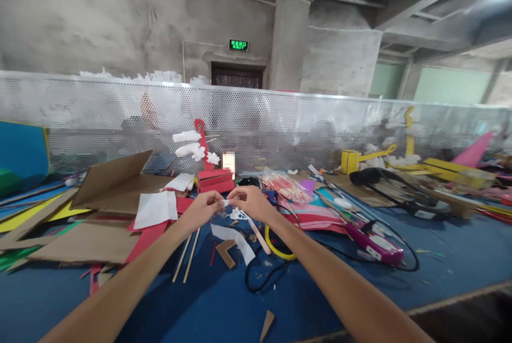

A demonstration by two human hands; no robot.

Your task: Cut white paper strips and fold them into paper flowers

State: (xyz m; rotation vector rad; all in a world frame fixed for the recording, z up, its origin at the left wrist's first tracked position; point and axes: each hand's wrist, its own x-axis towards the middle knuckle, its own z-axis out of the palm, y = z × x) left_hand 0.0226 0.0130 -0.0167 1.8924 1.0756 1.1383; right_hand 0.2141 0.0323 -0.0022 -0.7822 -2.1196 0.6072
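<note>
My left hand [207, 206] and my right hand [251, 203] meet over the middle of the table. Their fingertips pinch a small white piece [226, 202], which looks like paper; the fingers partly cover it. Just below lie a curved white paper strip [237, 240], an L-shaped cardboard piece [226, 255] and a tool with a pale pink handle [261, 237]. Two thin wooden sticks [192, 255] rest under my left wrist. Behind the hands stands a red cardboard box [216, 181], with a red upright [204, 143] bearing white tufts and rolls.
Brown cardboard [92, 239] and white sheets [155, 210] pile up at left. To the right are a bag of red-and-white sticks [288, 185], a magenta box [376, 244] with a black cable, and a black strapped device [400, 193]. A perforated metal screen [272, 119] borders the back.
</note>
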